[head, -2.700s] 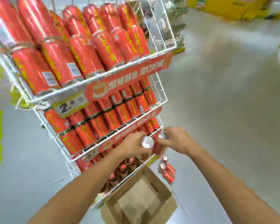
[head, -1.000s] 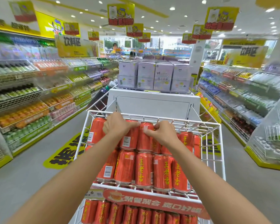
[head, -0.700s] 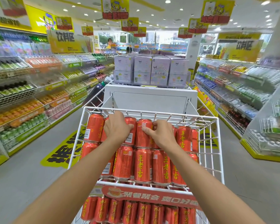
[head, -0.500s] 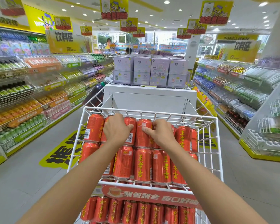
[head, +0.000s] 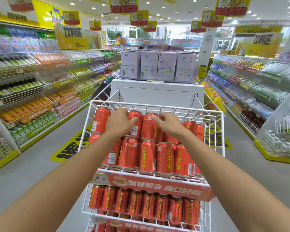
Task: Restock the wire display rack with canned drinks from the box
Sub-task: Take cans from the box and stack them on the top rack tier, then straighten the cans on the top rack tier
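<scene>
Resting on back-row cans (head: 148, 127) of the rack (head: 157, 108): left grip (head: 120, 123) curled over one, right grip (head: 170, 125) flat and loose.
</scene>
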Demonstrator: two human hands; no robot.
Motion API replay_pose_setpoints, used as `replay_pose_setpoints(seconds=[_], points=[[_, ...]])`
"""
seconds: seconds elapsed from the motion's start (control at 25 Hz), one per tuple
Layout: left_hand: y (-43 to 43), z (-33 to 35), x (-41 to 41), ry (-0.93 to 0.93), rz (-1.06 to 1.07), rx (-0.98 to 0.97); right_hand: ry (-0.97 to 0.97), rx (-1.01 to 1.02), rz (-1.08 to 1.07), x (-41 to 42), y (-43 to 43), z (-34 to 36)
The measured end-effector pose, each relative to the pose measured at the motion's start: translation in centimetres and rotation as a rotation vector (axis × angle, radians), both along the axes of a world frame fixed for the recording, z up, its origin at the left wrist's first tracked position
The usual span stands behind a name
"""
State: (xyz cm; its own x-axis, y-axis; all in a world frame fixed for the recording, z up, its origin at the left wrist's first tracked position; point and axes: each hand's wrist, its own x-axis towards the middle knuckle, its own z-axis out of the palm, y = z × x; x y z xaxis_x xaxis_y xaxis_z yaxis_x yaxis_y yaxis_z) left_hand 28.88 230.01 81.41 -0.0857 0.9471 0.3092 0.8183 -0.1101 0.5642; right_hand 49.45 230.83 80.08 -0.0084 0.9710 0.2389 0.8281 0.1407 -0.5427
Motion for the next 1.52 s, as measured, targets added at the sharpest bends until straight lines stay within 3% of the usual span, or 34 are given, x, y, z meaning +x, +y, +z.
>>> replay_pose_setpoints(seconds=[0.16, 0.36, 0.52, 0.72, 0.92, 1.2, 1.36, 1.52], points=[[-3.2, 0.1, 0.0, 0.105, -0.142, 0.081, -0.009, -0.045, 0.103, 1.7, -1.5, 1.0], [-6.6, 0.4, 1.7, 0.384, -0.330, 0.078, -0.267, -0.012, 0.136, 3.5, -6.1, 2.4], [-10.0, 0.2, 5.0, 0.509, -0.470, 0.122, -0.443, 0.008, 0.063, 6.4, -12.1, 2.4], [-14.0, -3.0, 9.5, 0.499, -0.627, 0.186, -0.531, -0.011, -0.093, 10.1, -19.6, 0.8], [-18.7, -11.3, 13.7, 0.466, -0.755, 0.034, -0.557, -0.150, -0.144, 14.0, -24.9, -6.9], [-23.1, -20.5, 17.4, 0.468, -0.724, 0.161, -0.468, -0.295, -0.106, 17.2, -29.3, -19.3], [-27.5, -28.3, 20.0, 0.413, -0.695, 0.003, -0.412, -0.398, -0.033, 19.6, -32.6, -27.4], [-32.3, -40.7, 21.6, 0.432, -0.625, -0.259, -0.415, -0.593, 0.053, 21.6, -36.6, -38.6]])
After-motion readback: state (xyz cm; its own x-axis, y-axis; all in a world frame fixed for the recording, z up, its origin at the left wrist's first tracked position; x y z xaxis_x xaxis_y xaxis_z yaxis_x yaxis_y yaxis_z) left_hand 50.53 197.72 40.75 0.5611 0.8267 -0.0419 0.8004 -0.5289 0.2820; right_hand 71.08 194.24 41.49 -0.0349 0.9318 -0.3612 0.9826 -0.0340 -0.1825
